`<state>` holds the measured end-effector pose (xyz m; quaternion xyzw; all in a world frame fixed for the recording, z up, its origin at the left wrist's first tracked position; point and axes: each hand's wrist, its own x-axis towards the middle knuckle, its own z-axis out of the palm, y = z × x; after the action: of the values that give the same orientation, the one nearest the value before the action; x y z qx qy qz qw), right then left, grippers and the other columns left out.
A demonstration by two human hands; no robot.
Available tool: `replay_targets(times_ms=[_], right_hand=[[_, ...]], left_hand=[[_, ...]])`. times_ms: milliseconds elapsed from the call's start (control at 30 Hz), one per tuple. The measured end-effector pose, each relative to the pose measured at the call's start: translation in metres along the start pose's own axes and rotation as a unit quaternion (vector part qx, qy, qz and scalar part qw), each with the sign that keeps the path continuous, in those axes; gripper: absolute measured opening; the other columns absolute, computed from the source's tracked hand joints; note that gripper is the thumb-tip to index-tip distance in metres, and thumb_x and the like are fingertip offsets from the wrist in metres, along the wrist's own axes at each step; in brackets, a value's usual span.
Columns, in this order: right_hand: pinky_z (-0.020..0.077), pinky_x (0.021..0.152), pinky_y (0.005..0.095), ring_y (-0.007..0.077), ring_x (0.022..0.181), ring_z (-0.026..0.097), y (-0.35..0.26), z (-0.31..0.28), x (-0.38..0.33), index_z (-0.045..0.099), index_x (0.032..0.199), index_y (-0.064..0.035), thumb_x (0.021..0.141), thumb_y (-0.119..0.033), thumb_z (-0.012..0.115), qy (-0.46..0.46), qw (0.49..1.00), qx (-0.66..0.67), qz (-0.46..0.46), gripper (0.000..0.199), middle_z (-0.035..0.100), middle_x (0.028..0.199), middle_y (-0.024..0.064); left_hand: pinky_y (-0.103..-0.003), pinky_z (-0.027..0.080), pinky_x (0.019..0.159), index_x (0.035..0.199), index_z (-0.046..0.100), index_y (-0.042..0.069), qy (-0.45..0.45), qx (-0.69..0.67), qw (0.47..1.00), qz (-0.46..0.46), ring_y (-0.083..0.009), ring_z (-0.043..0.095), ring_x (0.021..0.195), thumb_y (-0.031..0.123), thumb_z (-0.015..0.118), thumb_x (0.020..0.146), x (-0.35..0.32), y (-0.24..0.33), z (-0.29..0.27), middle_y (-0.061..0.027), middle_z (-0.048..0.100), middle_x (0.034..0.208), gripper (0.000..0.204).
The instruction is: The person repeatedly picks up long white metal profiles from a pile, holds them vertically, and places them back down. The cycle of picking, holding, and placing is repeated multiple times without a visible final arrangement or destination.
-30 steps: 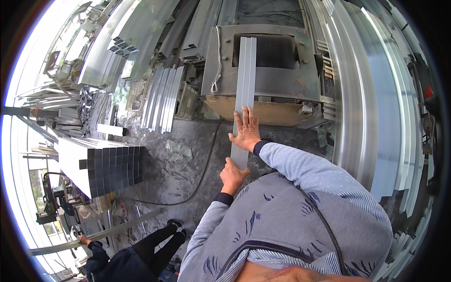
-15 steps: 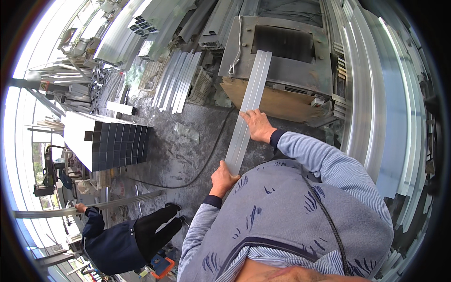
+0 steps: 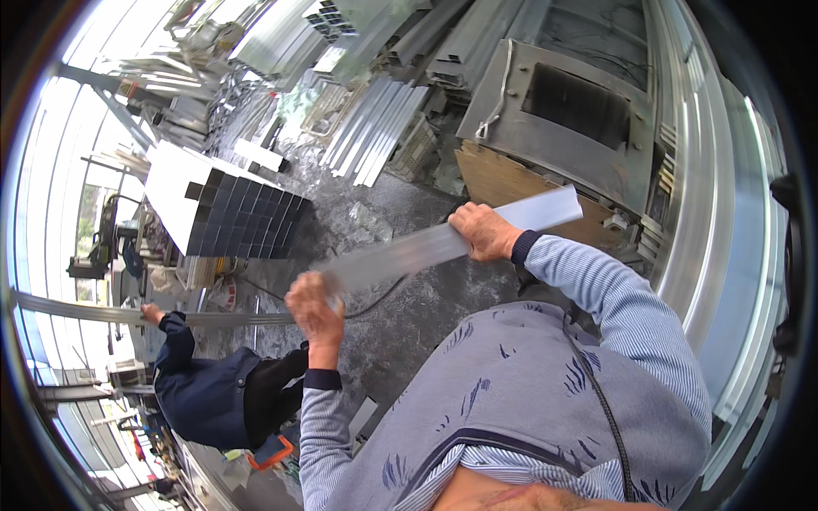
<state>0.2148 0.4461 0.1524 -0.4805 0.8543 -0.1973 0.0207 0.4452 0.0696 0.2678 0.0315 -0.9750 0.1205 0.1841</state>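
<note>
I hold a silvery aluminium profile [image 3: 402,258] crosswise before my body, its right end raised higher in the picture than its left. My left hand [image 3: 317,308] grips the left end, with the fingers curled around it. My right hand [image 3: 487,232] is closed over the profile right of its middle, and the free end sticks out beyond it. The part near my left hand is smeared by motion. Beyond the free end stands a metal box-like machine [image 3: 558,152] with a dark rectangular opening.
A person in dark clothes [image 3: 209,396] at the left holds a long bar [image 3: 85,308]. Stacked dark-ended tubes [image 3: 247,217] stand left of centre. Loose profiles [image 3: 375,128] lie farther off, long ones [image 3: 707,187] line the right. A black cable [image 3: 379,298] crosses the floor.
The profile has swung from steep to nearly crosswise, away from the machine's top. My left hand has moved left and up; my right hand moved slightly right. The view has shifted.
</note>
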Motion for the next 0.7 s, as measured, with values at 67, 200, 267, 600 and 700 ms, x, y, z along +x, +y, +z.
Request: replay_targets(times_ms=[67,200,267,600,700], right_hand=[[0.0559,0.094,0.0491,0.0367,0.112,0.065,-0.001,0.001,0.01,0.061,0.123,-0.002,0.073,-0.016,0.083,0.108,0.991,0.037,0.066,0.056,0.065,0.114,0.0153],[0.0566,0.099,0.05,0.0425,0.11,0.068,0.03,-0.009,0.033,0.062,0.123,0.0014,0.071,-0.028,0.092,0.243,0.922,0.157,0.259,0.067,0.068,0.115,0.0236],[0.0574,0.1,0.0524,0.0437,0.114,0.07,0.049,-0.014,0.036,0.061,0.125,0.0044,0.075,-0.037,0.094,0.273,0.864,0.224,0.359,0.073,0.07,0.12,0.0266],[0.057,0.11,0.046,0.042,0.129,0.07,0.157,-0.021,-0.016,0.057,0.137,0.012,0.083,-0.048,0.092,0.23,0.694,0.309,0.608,0.088,0.069,0.141,0.0325],[0.0523,0.111,0.0537,0.0458,0.127,0.066,0.198,-0.01,-0.003,0.052,0.141,0.0197,0.09,-0.056,0.082,0.279,0.739,0.095,0.606,0.096,0.068,0.131,0.0316]], left_hand=[[-0.053,0.043,0.118,0.142,0.062,0.003,0.082,-0.029,0.989,-0.121,-0.0415,0.059,0.135,0.032,0.089,0.086,0.018,0.006,0.002,-0.0195,0.065,0.143,0.069],[-0.051,0.05,0.115,0.142,0.067,0.005,-0.137,-0.307,0.929,-0.154,-0.0389,0.062,0.134,0.037,0.097,0.085,0.03,0.106,0.052,-0.0209,0.068,0.145,0.071],[-0.05,0.048,0.124,0.154,0.061,0.006,-0.299,-0.352,0.877,-0.13,-0.0415,0.059,0.146,0.041,0.097,0.086,0.022,0.178,0.074,-0.0235,0.068,0.151,0.084],[-0.039,0.065,0.086,0.127,0.078,-0.001,-0.454,-0.531,0.677,-0.23,-0.0199,0.08,0.096,0.021,0.092,0.09,0.053,0.317,0.137,-0.0134,0.085,0.11,0.045],[-0.04,0.067,0.075,0.127,0.079,0.001,-0.475,-0.592,0.629,-0.168,-0.0186,0.08,0.09,0.02,0.092,0.092,0.102,0.337,0.155,-0.0094,0.084,0.109,0.041]])
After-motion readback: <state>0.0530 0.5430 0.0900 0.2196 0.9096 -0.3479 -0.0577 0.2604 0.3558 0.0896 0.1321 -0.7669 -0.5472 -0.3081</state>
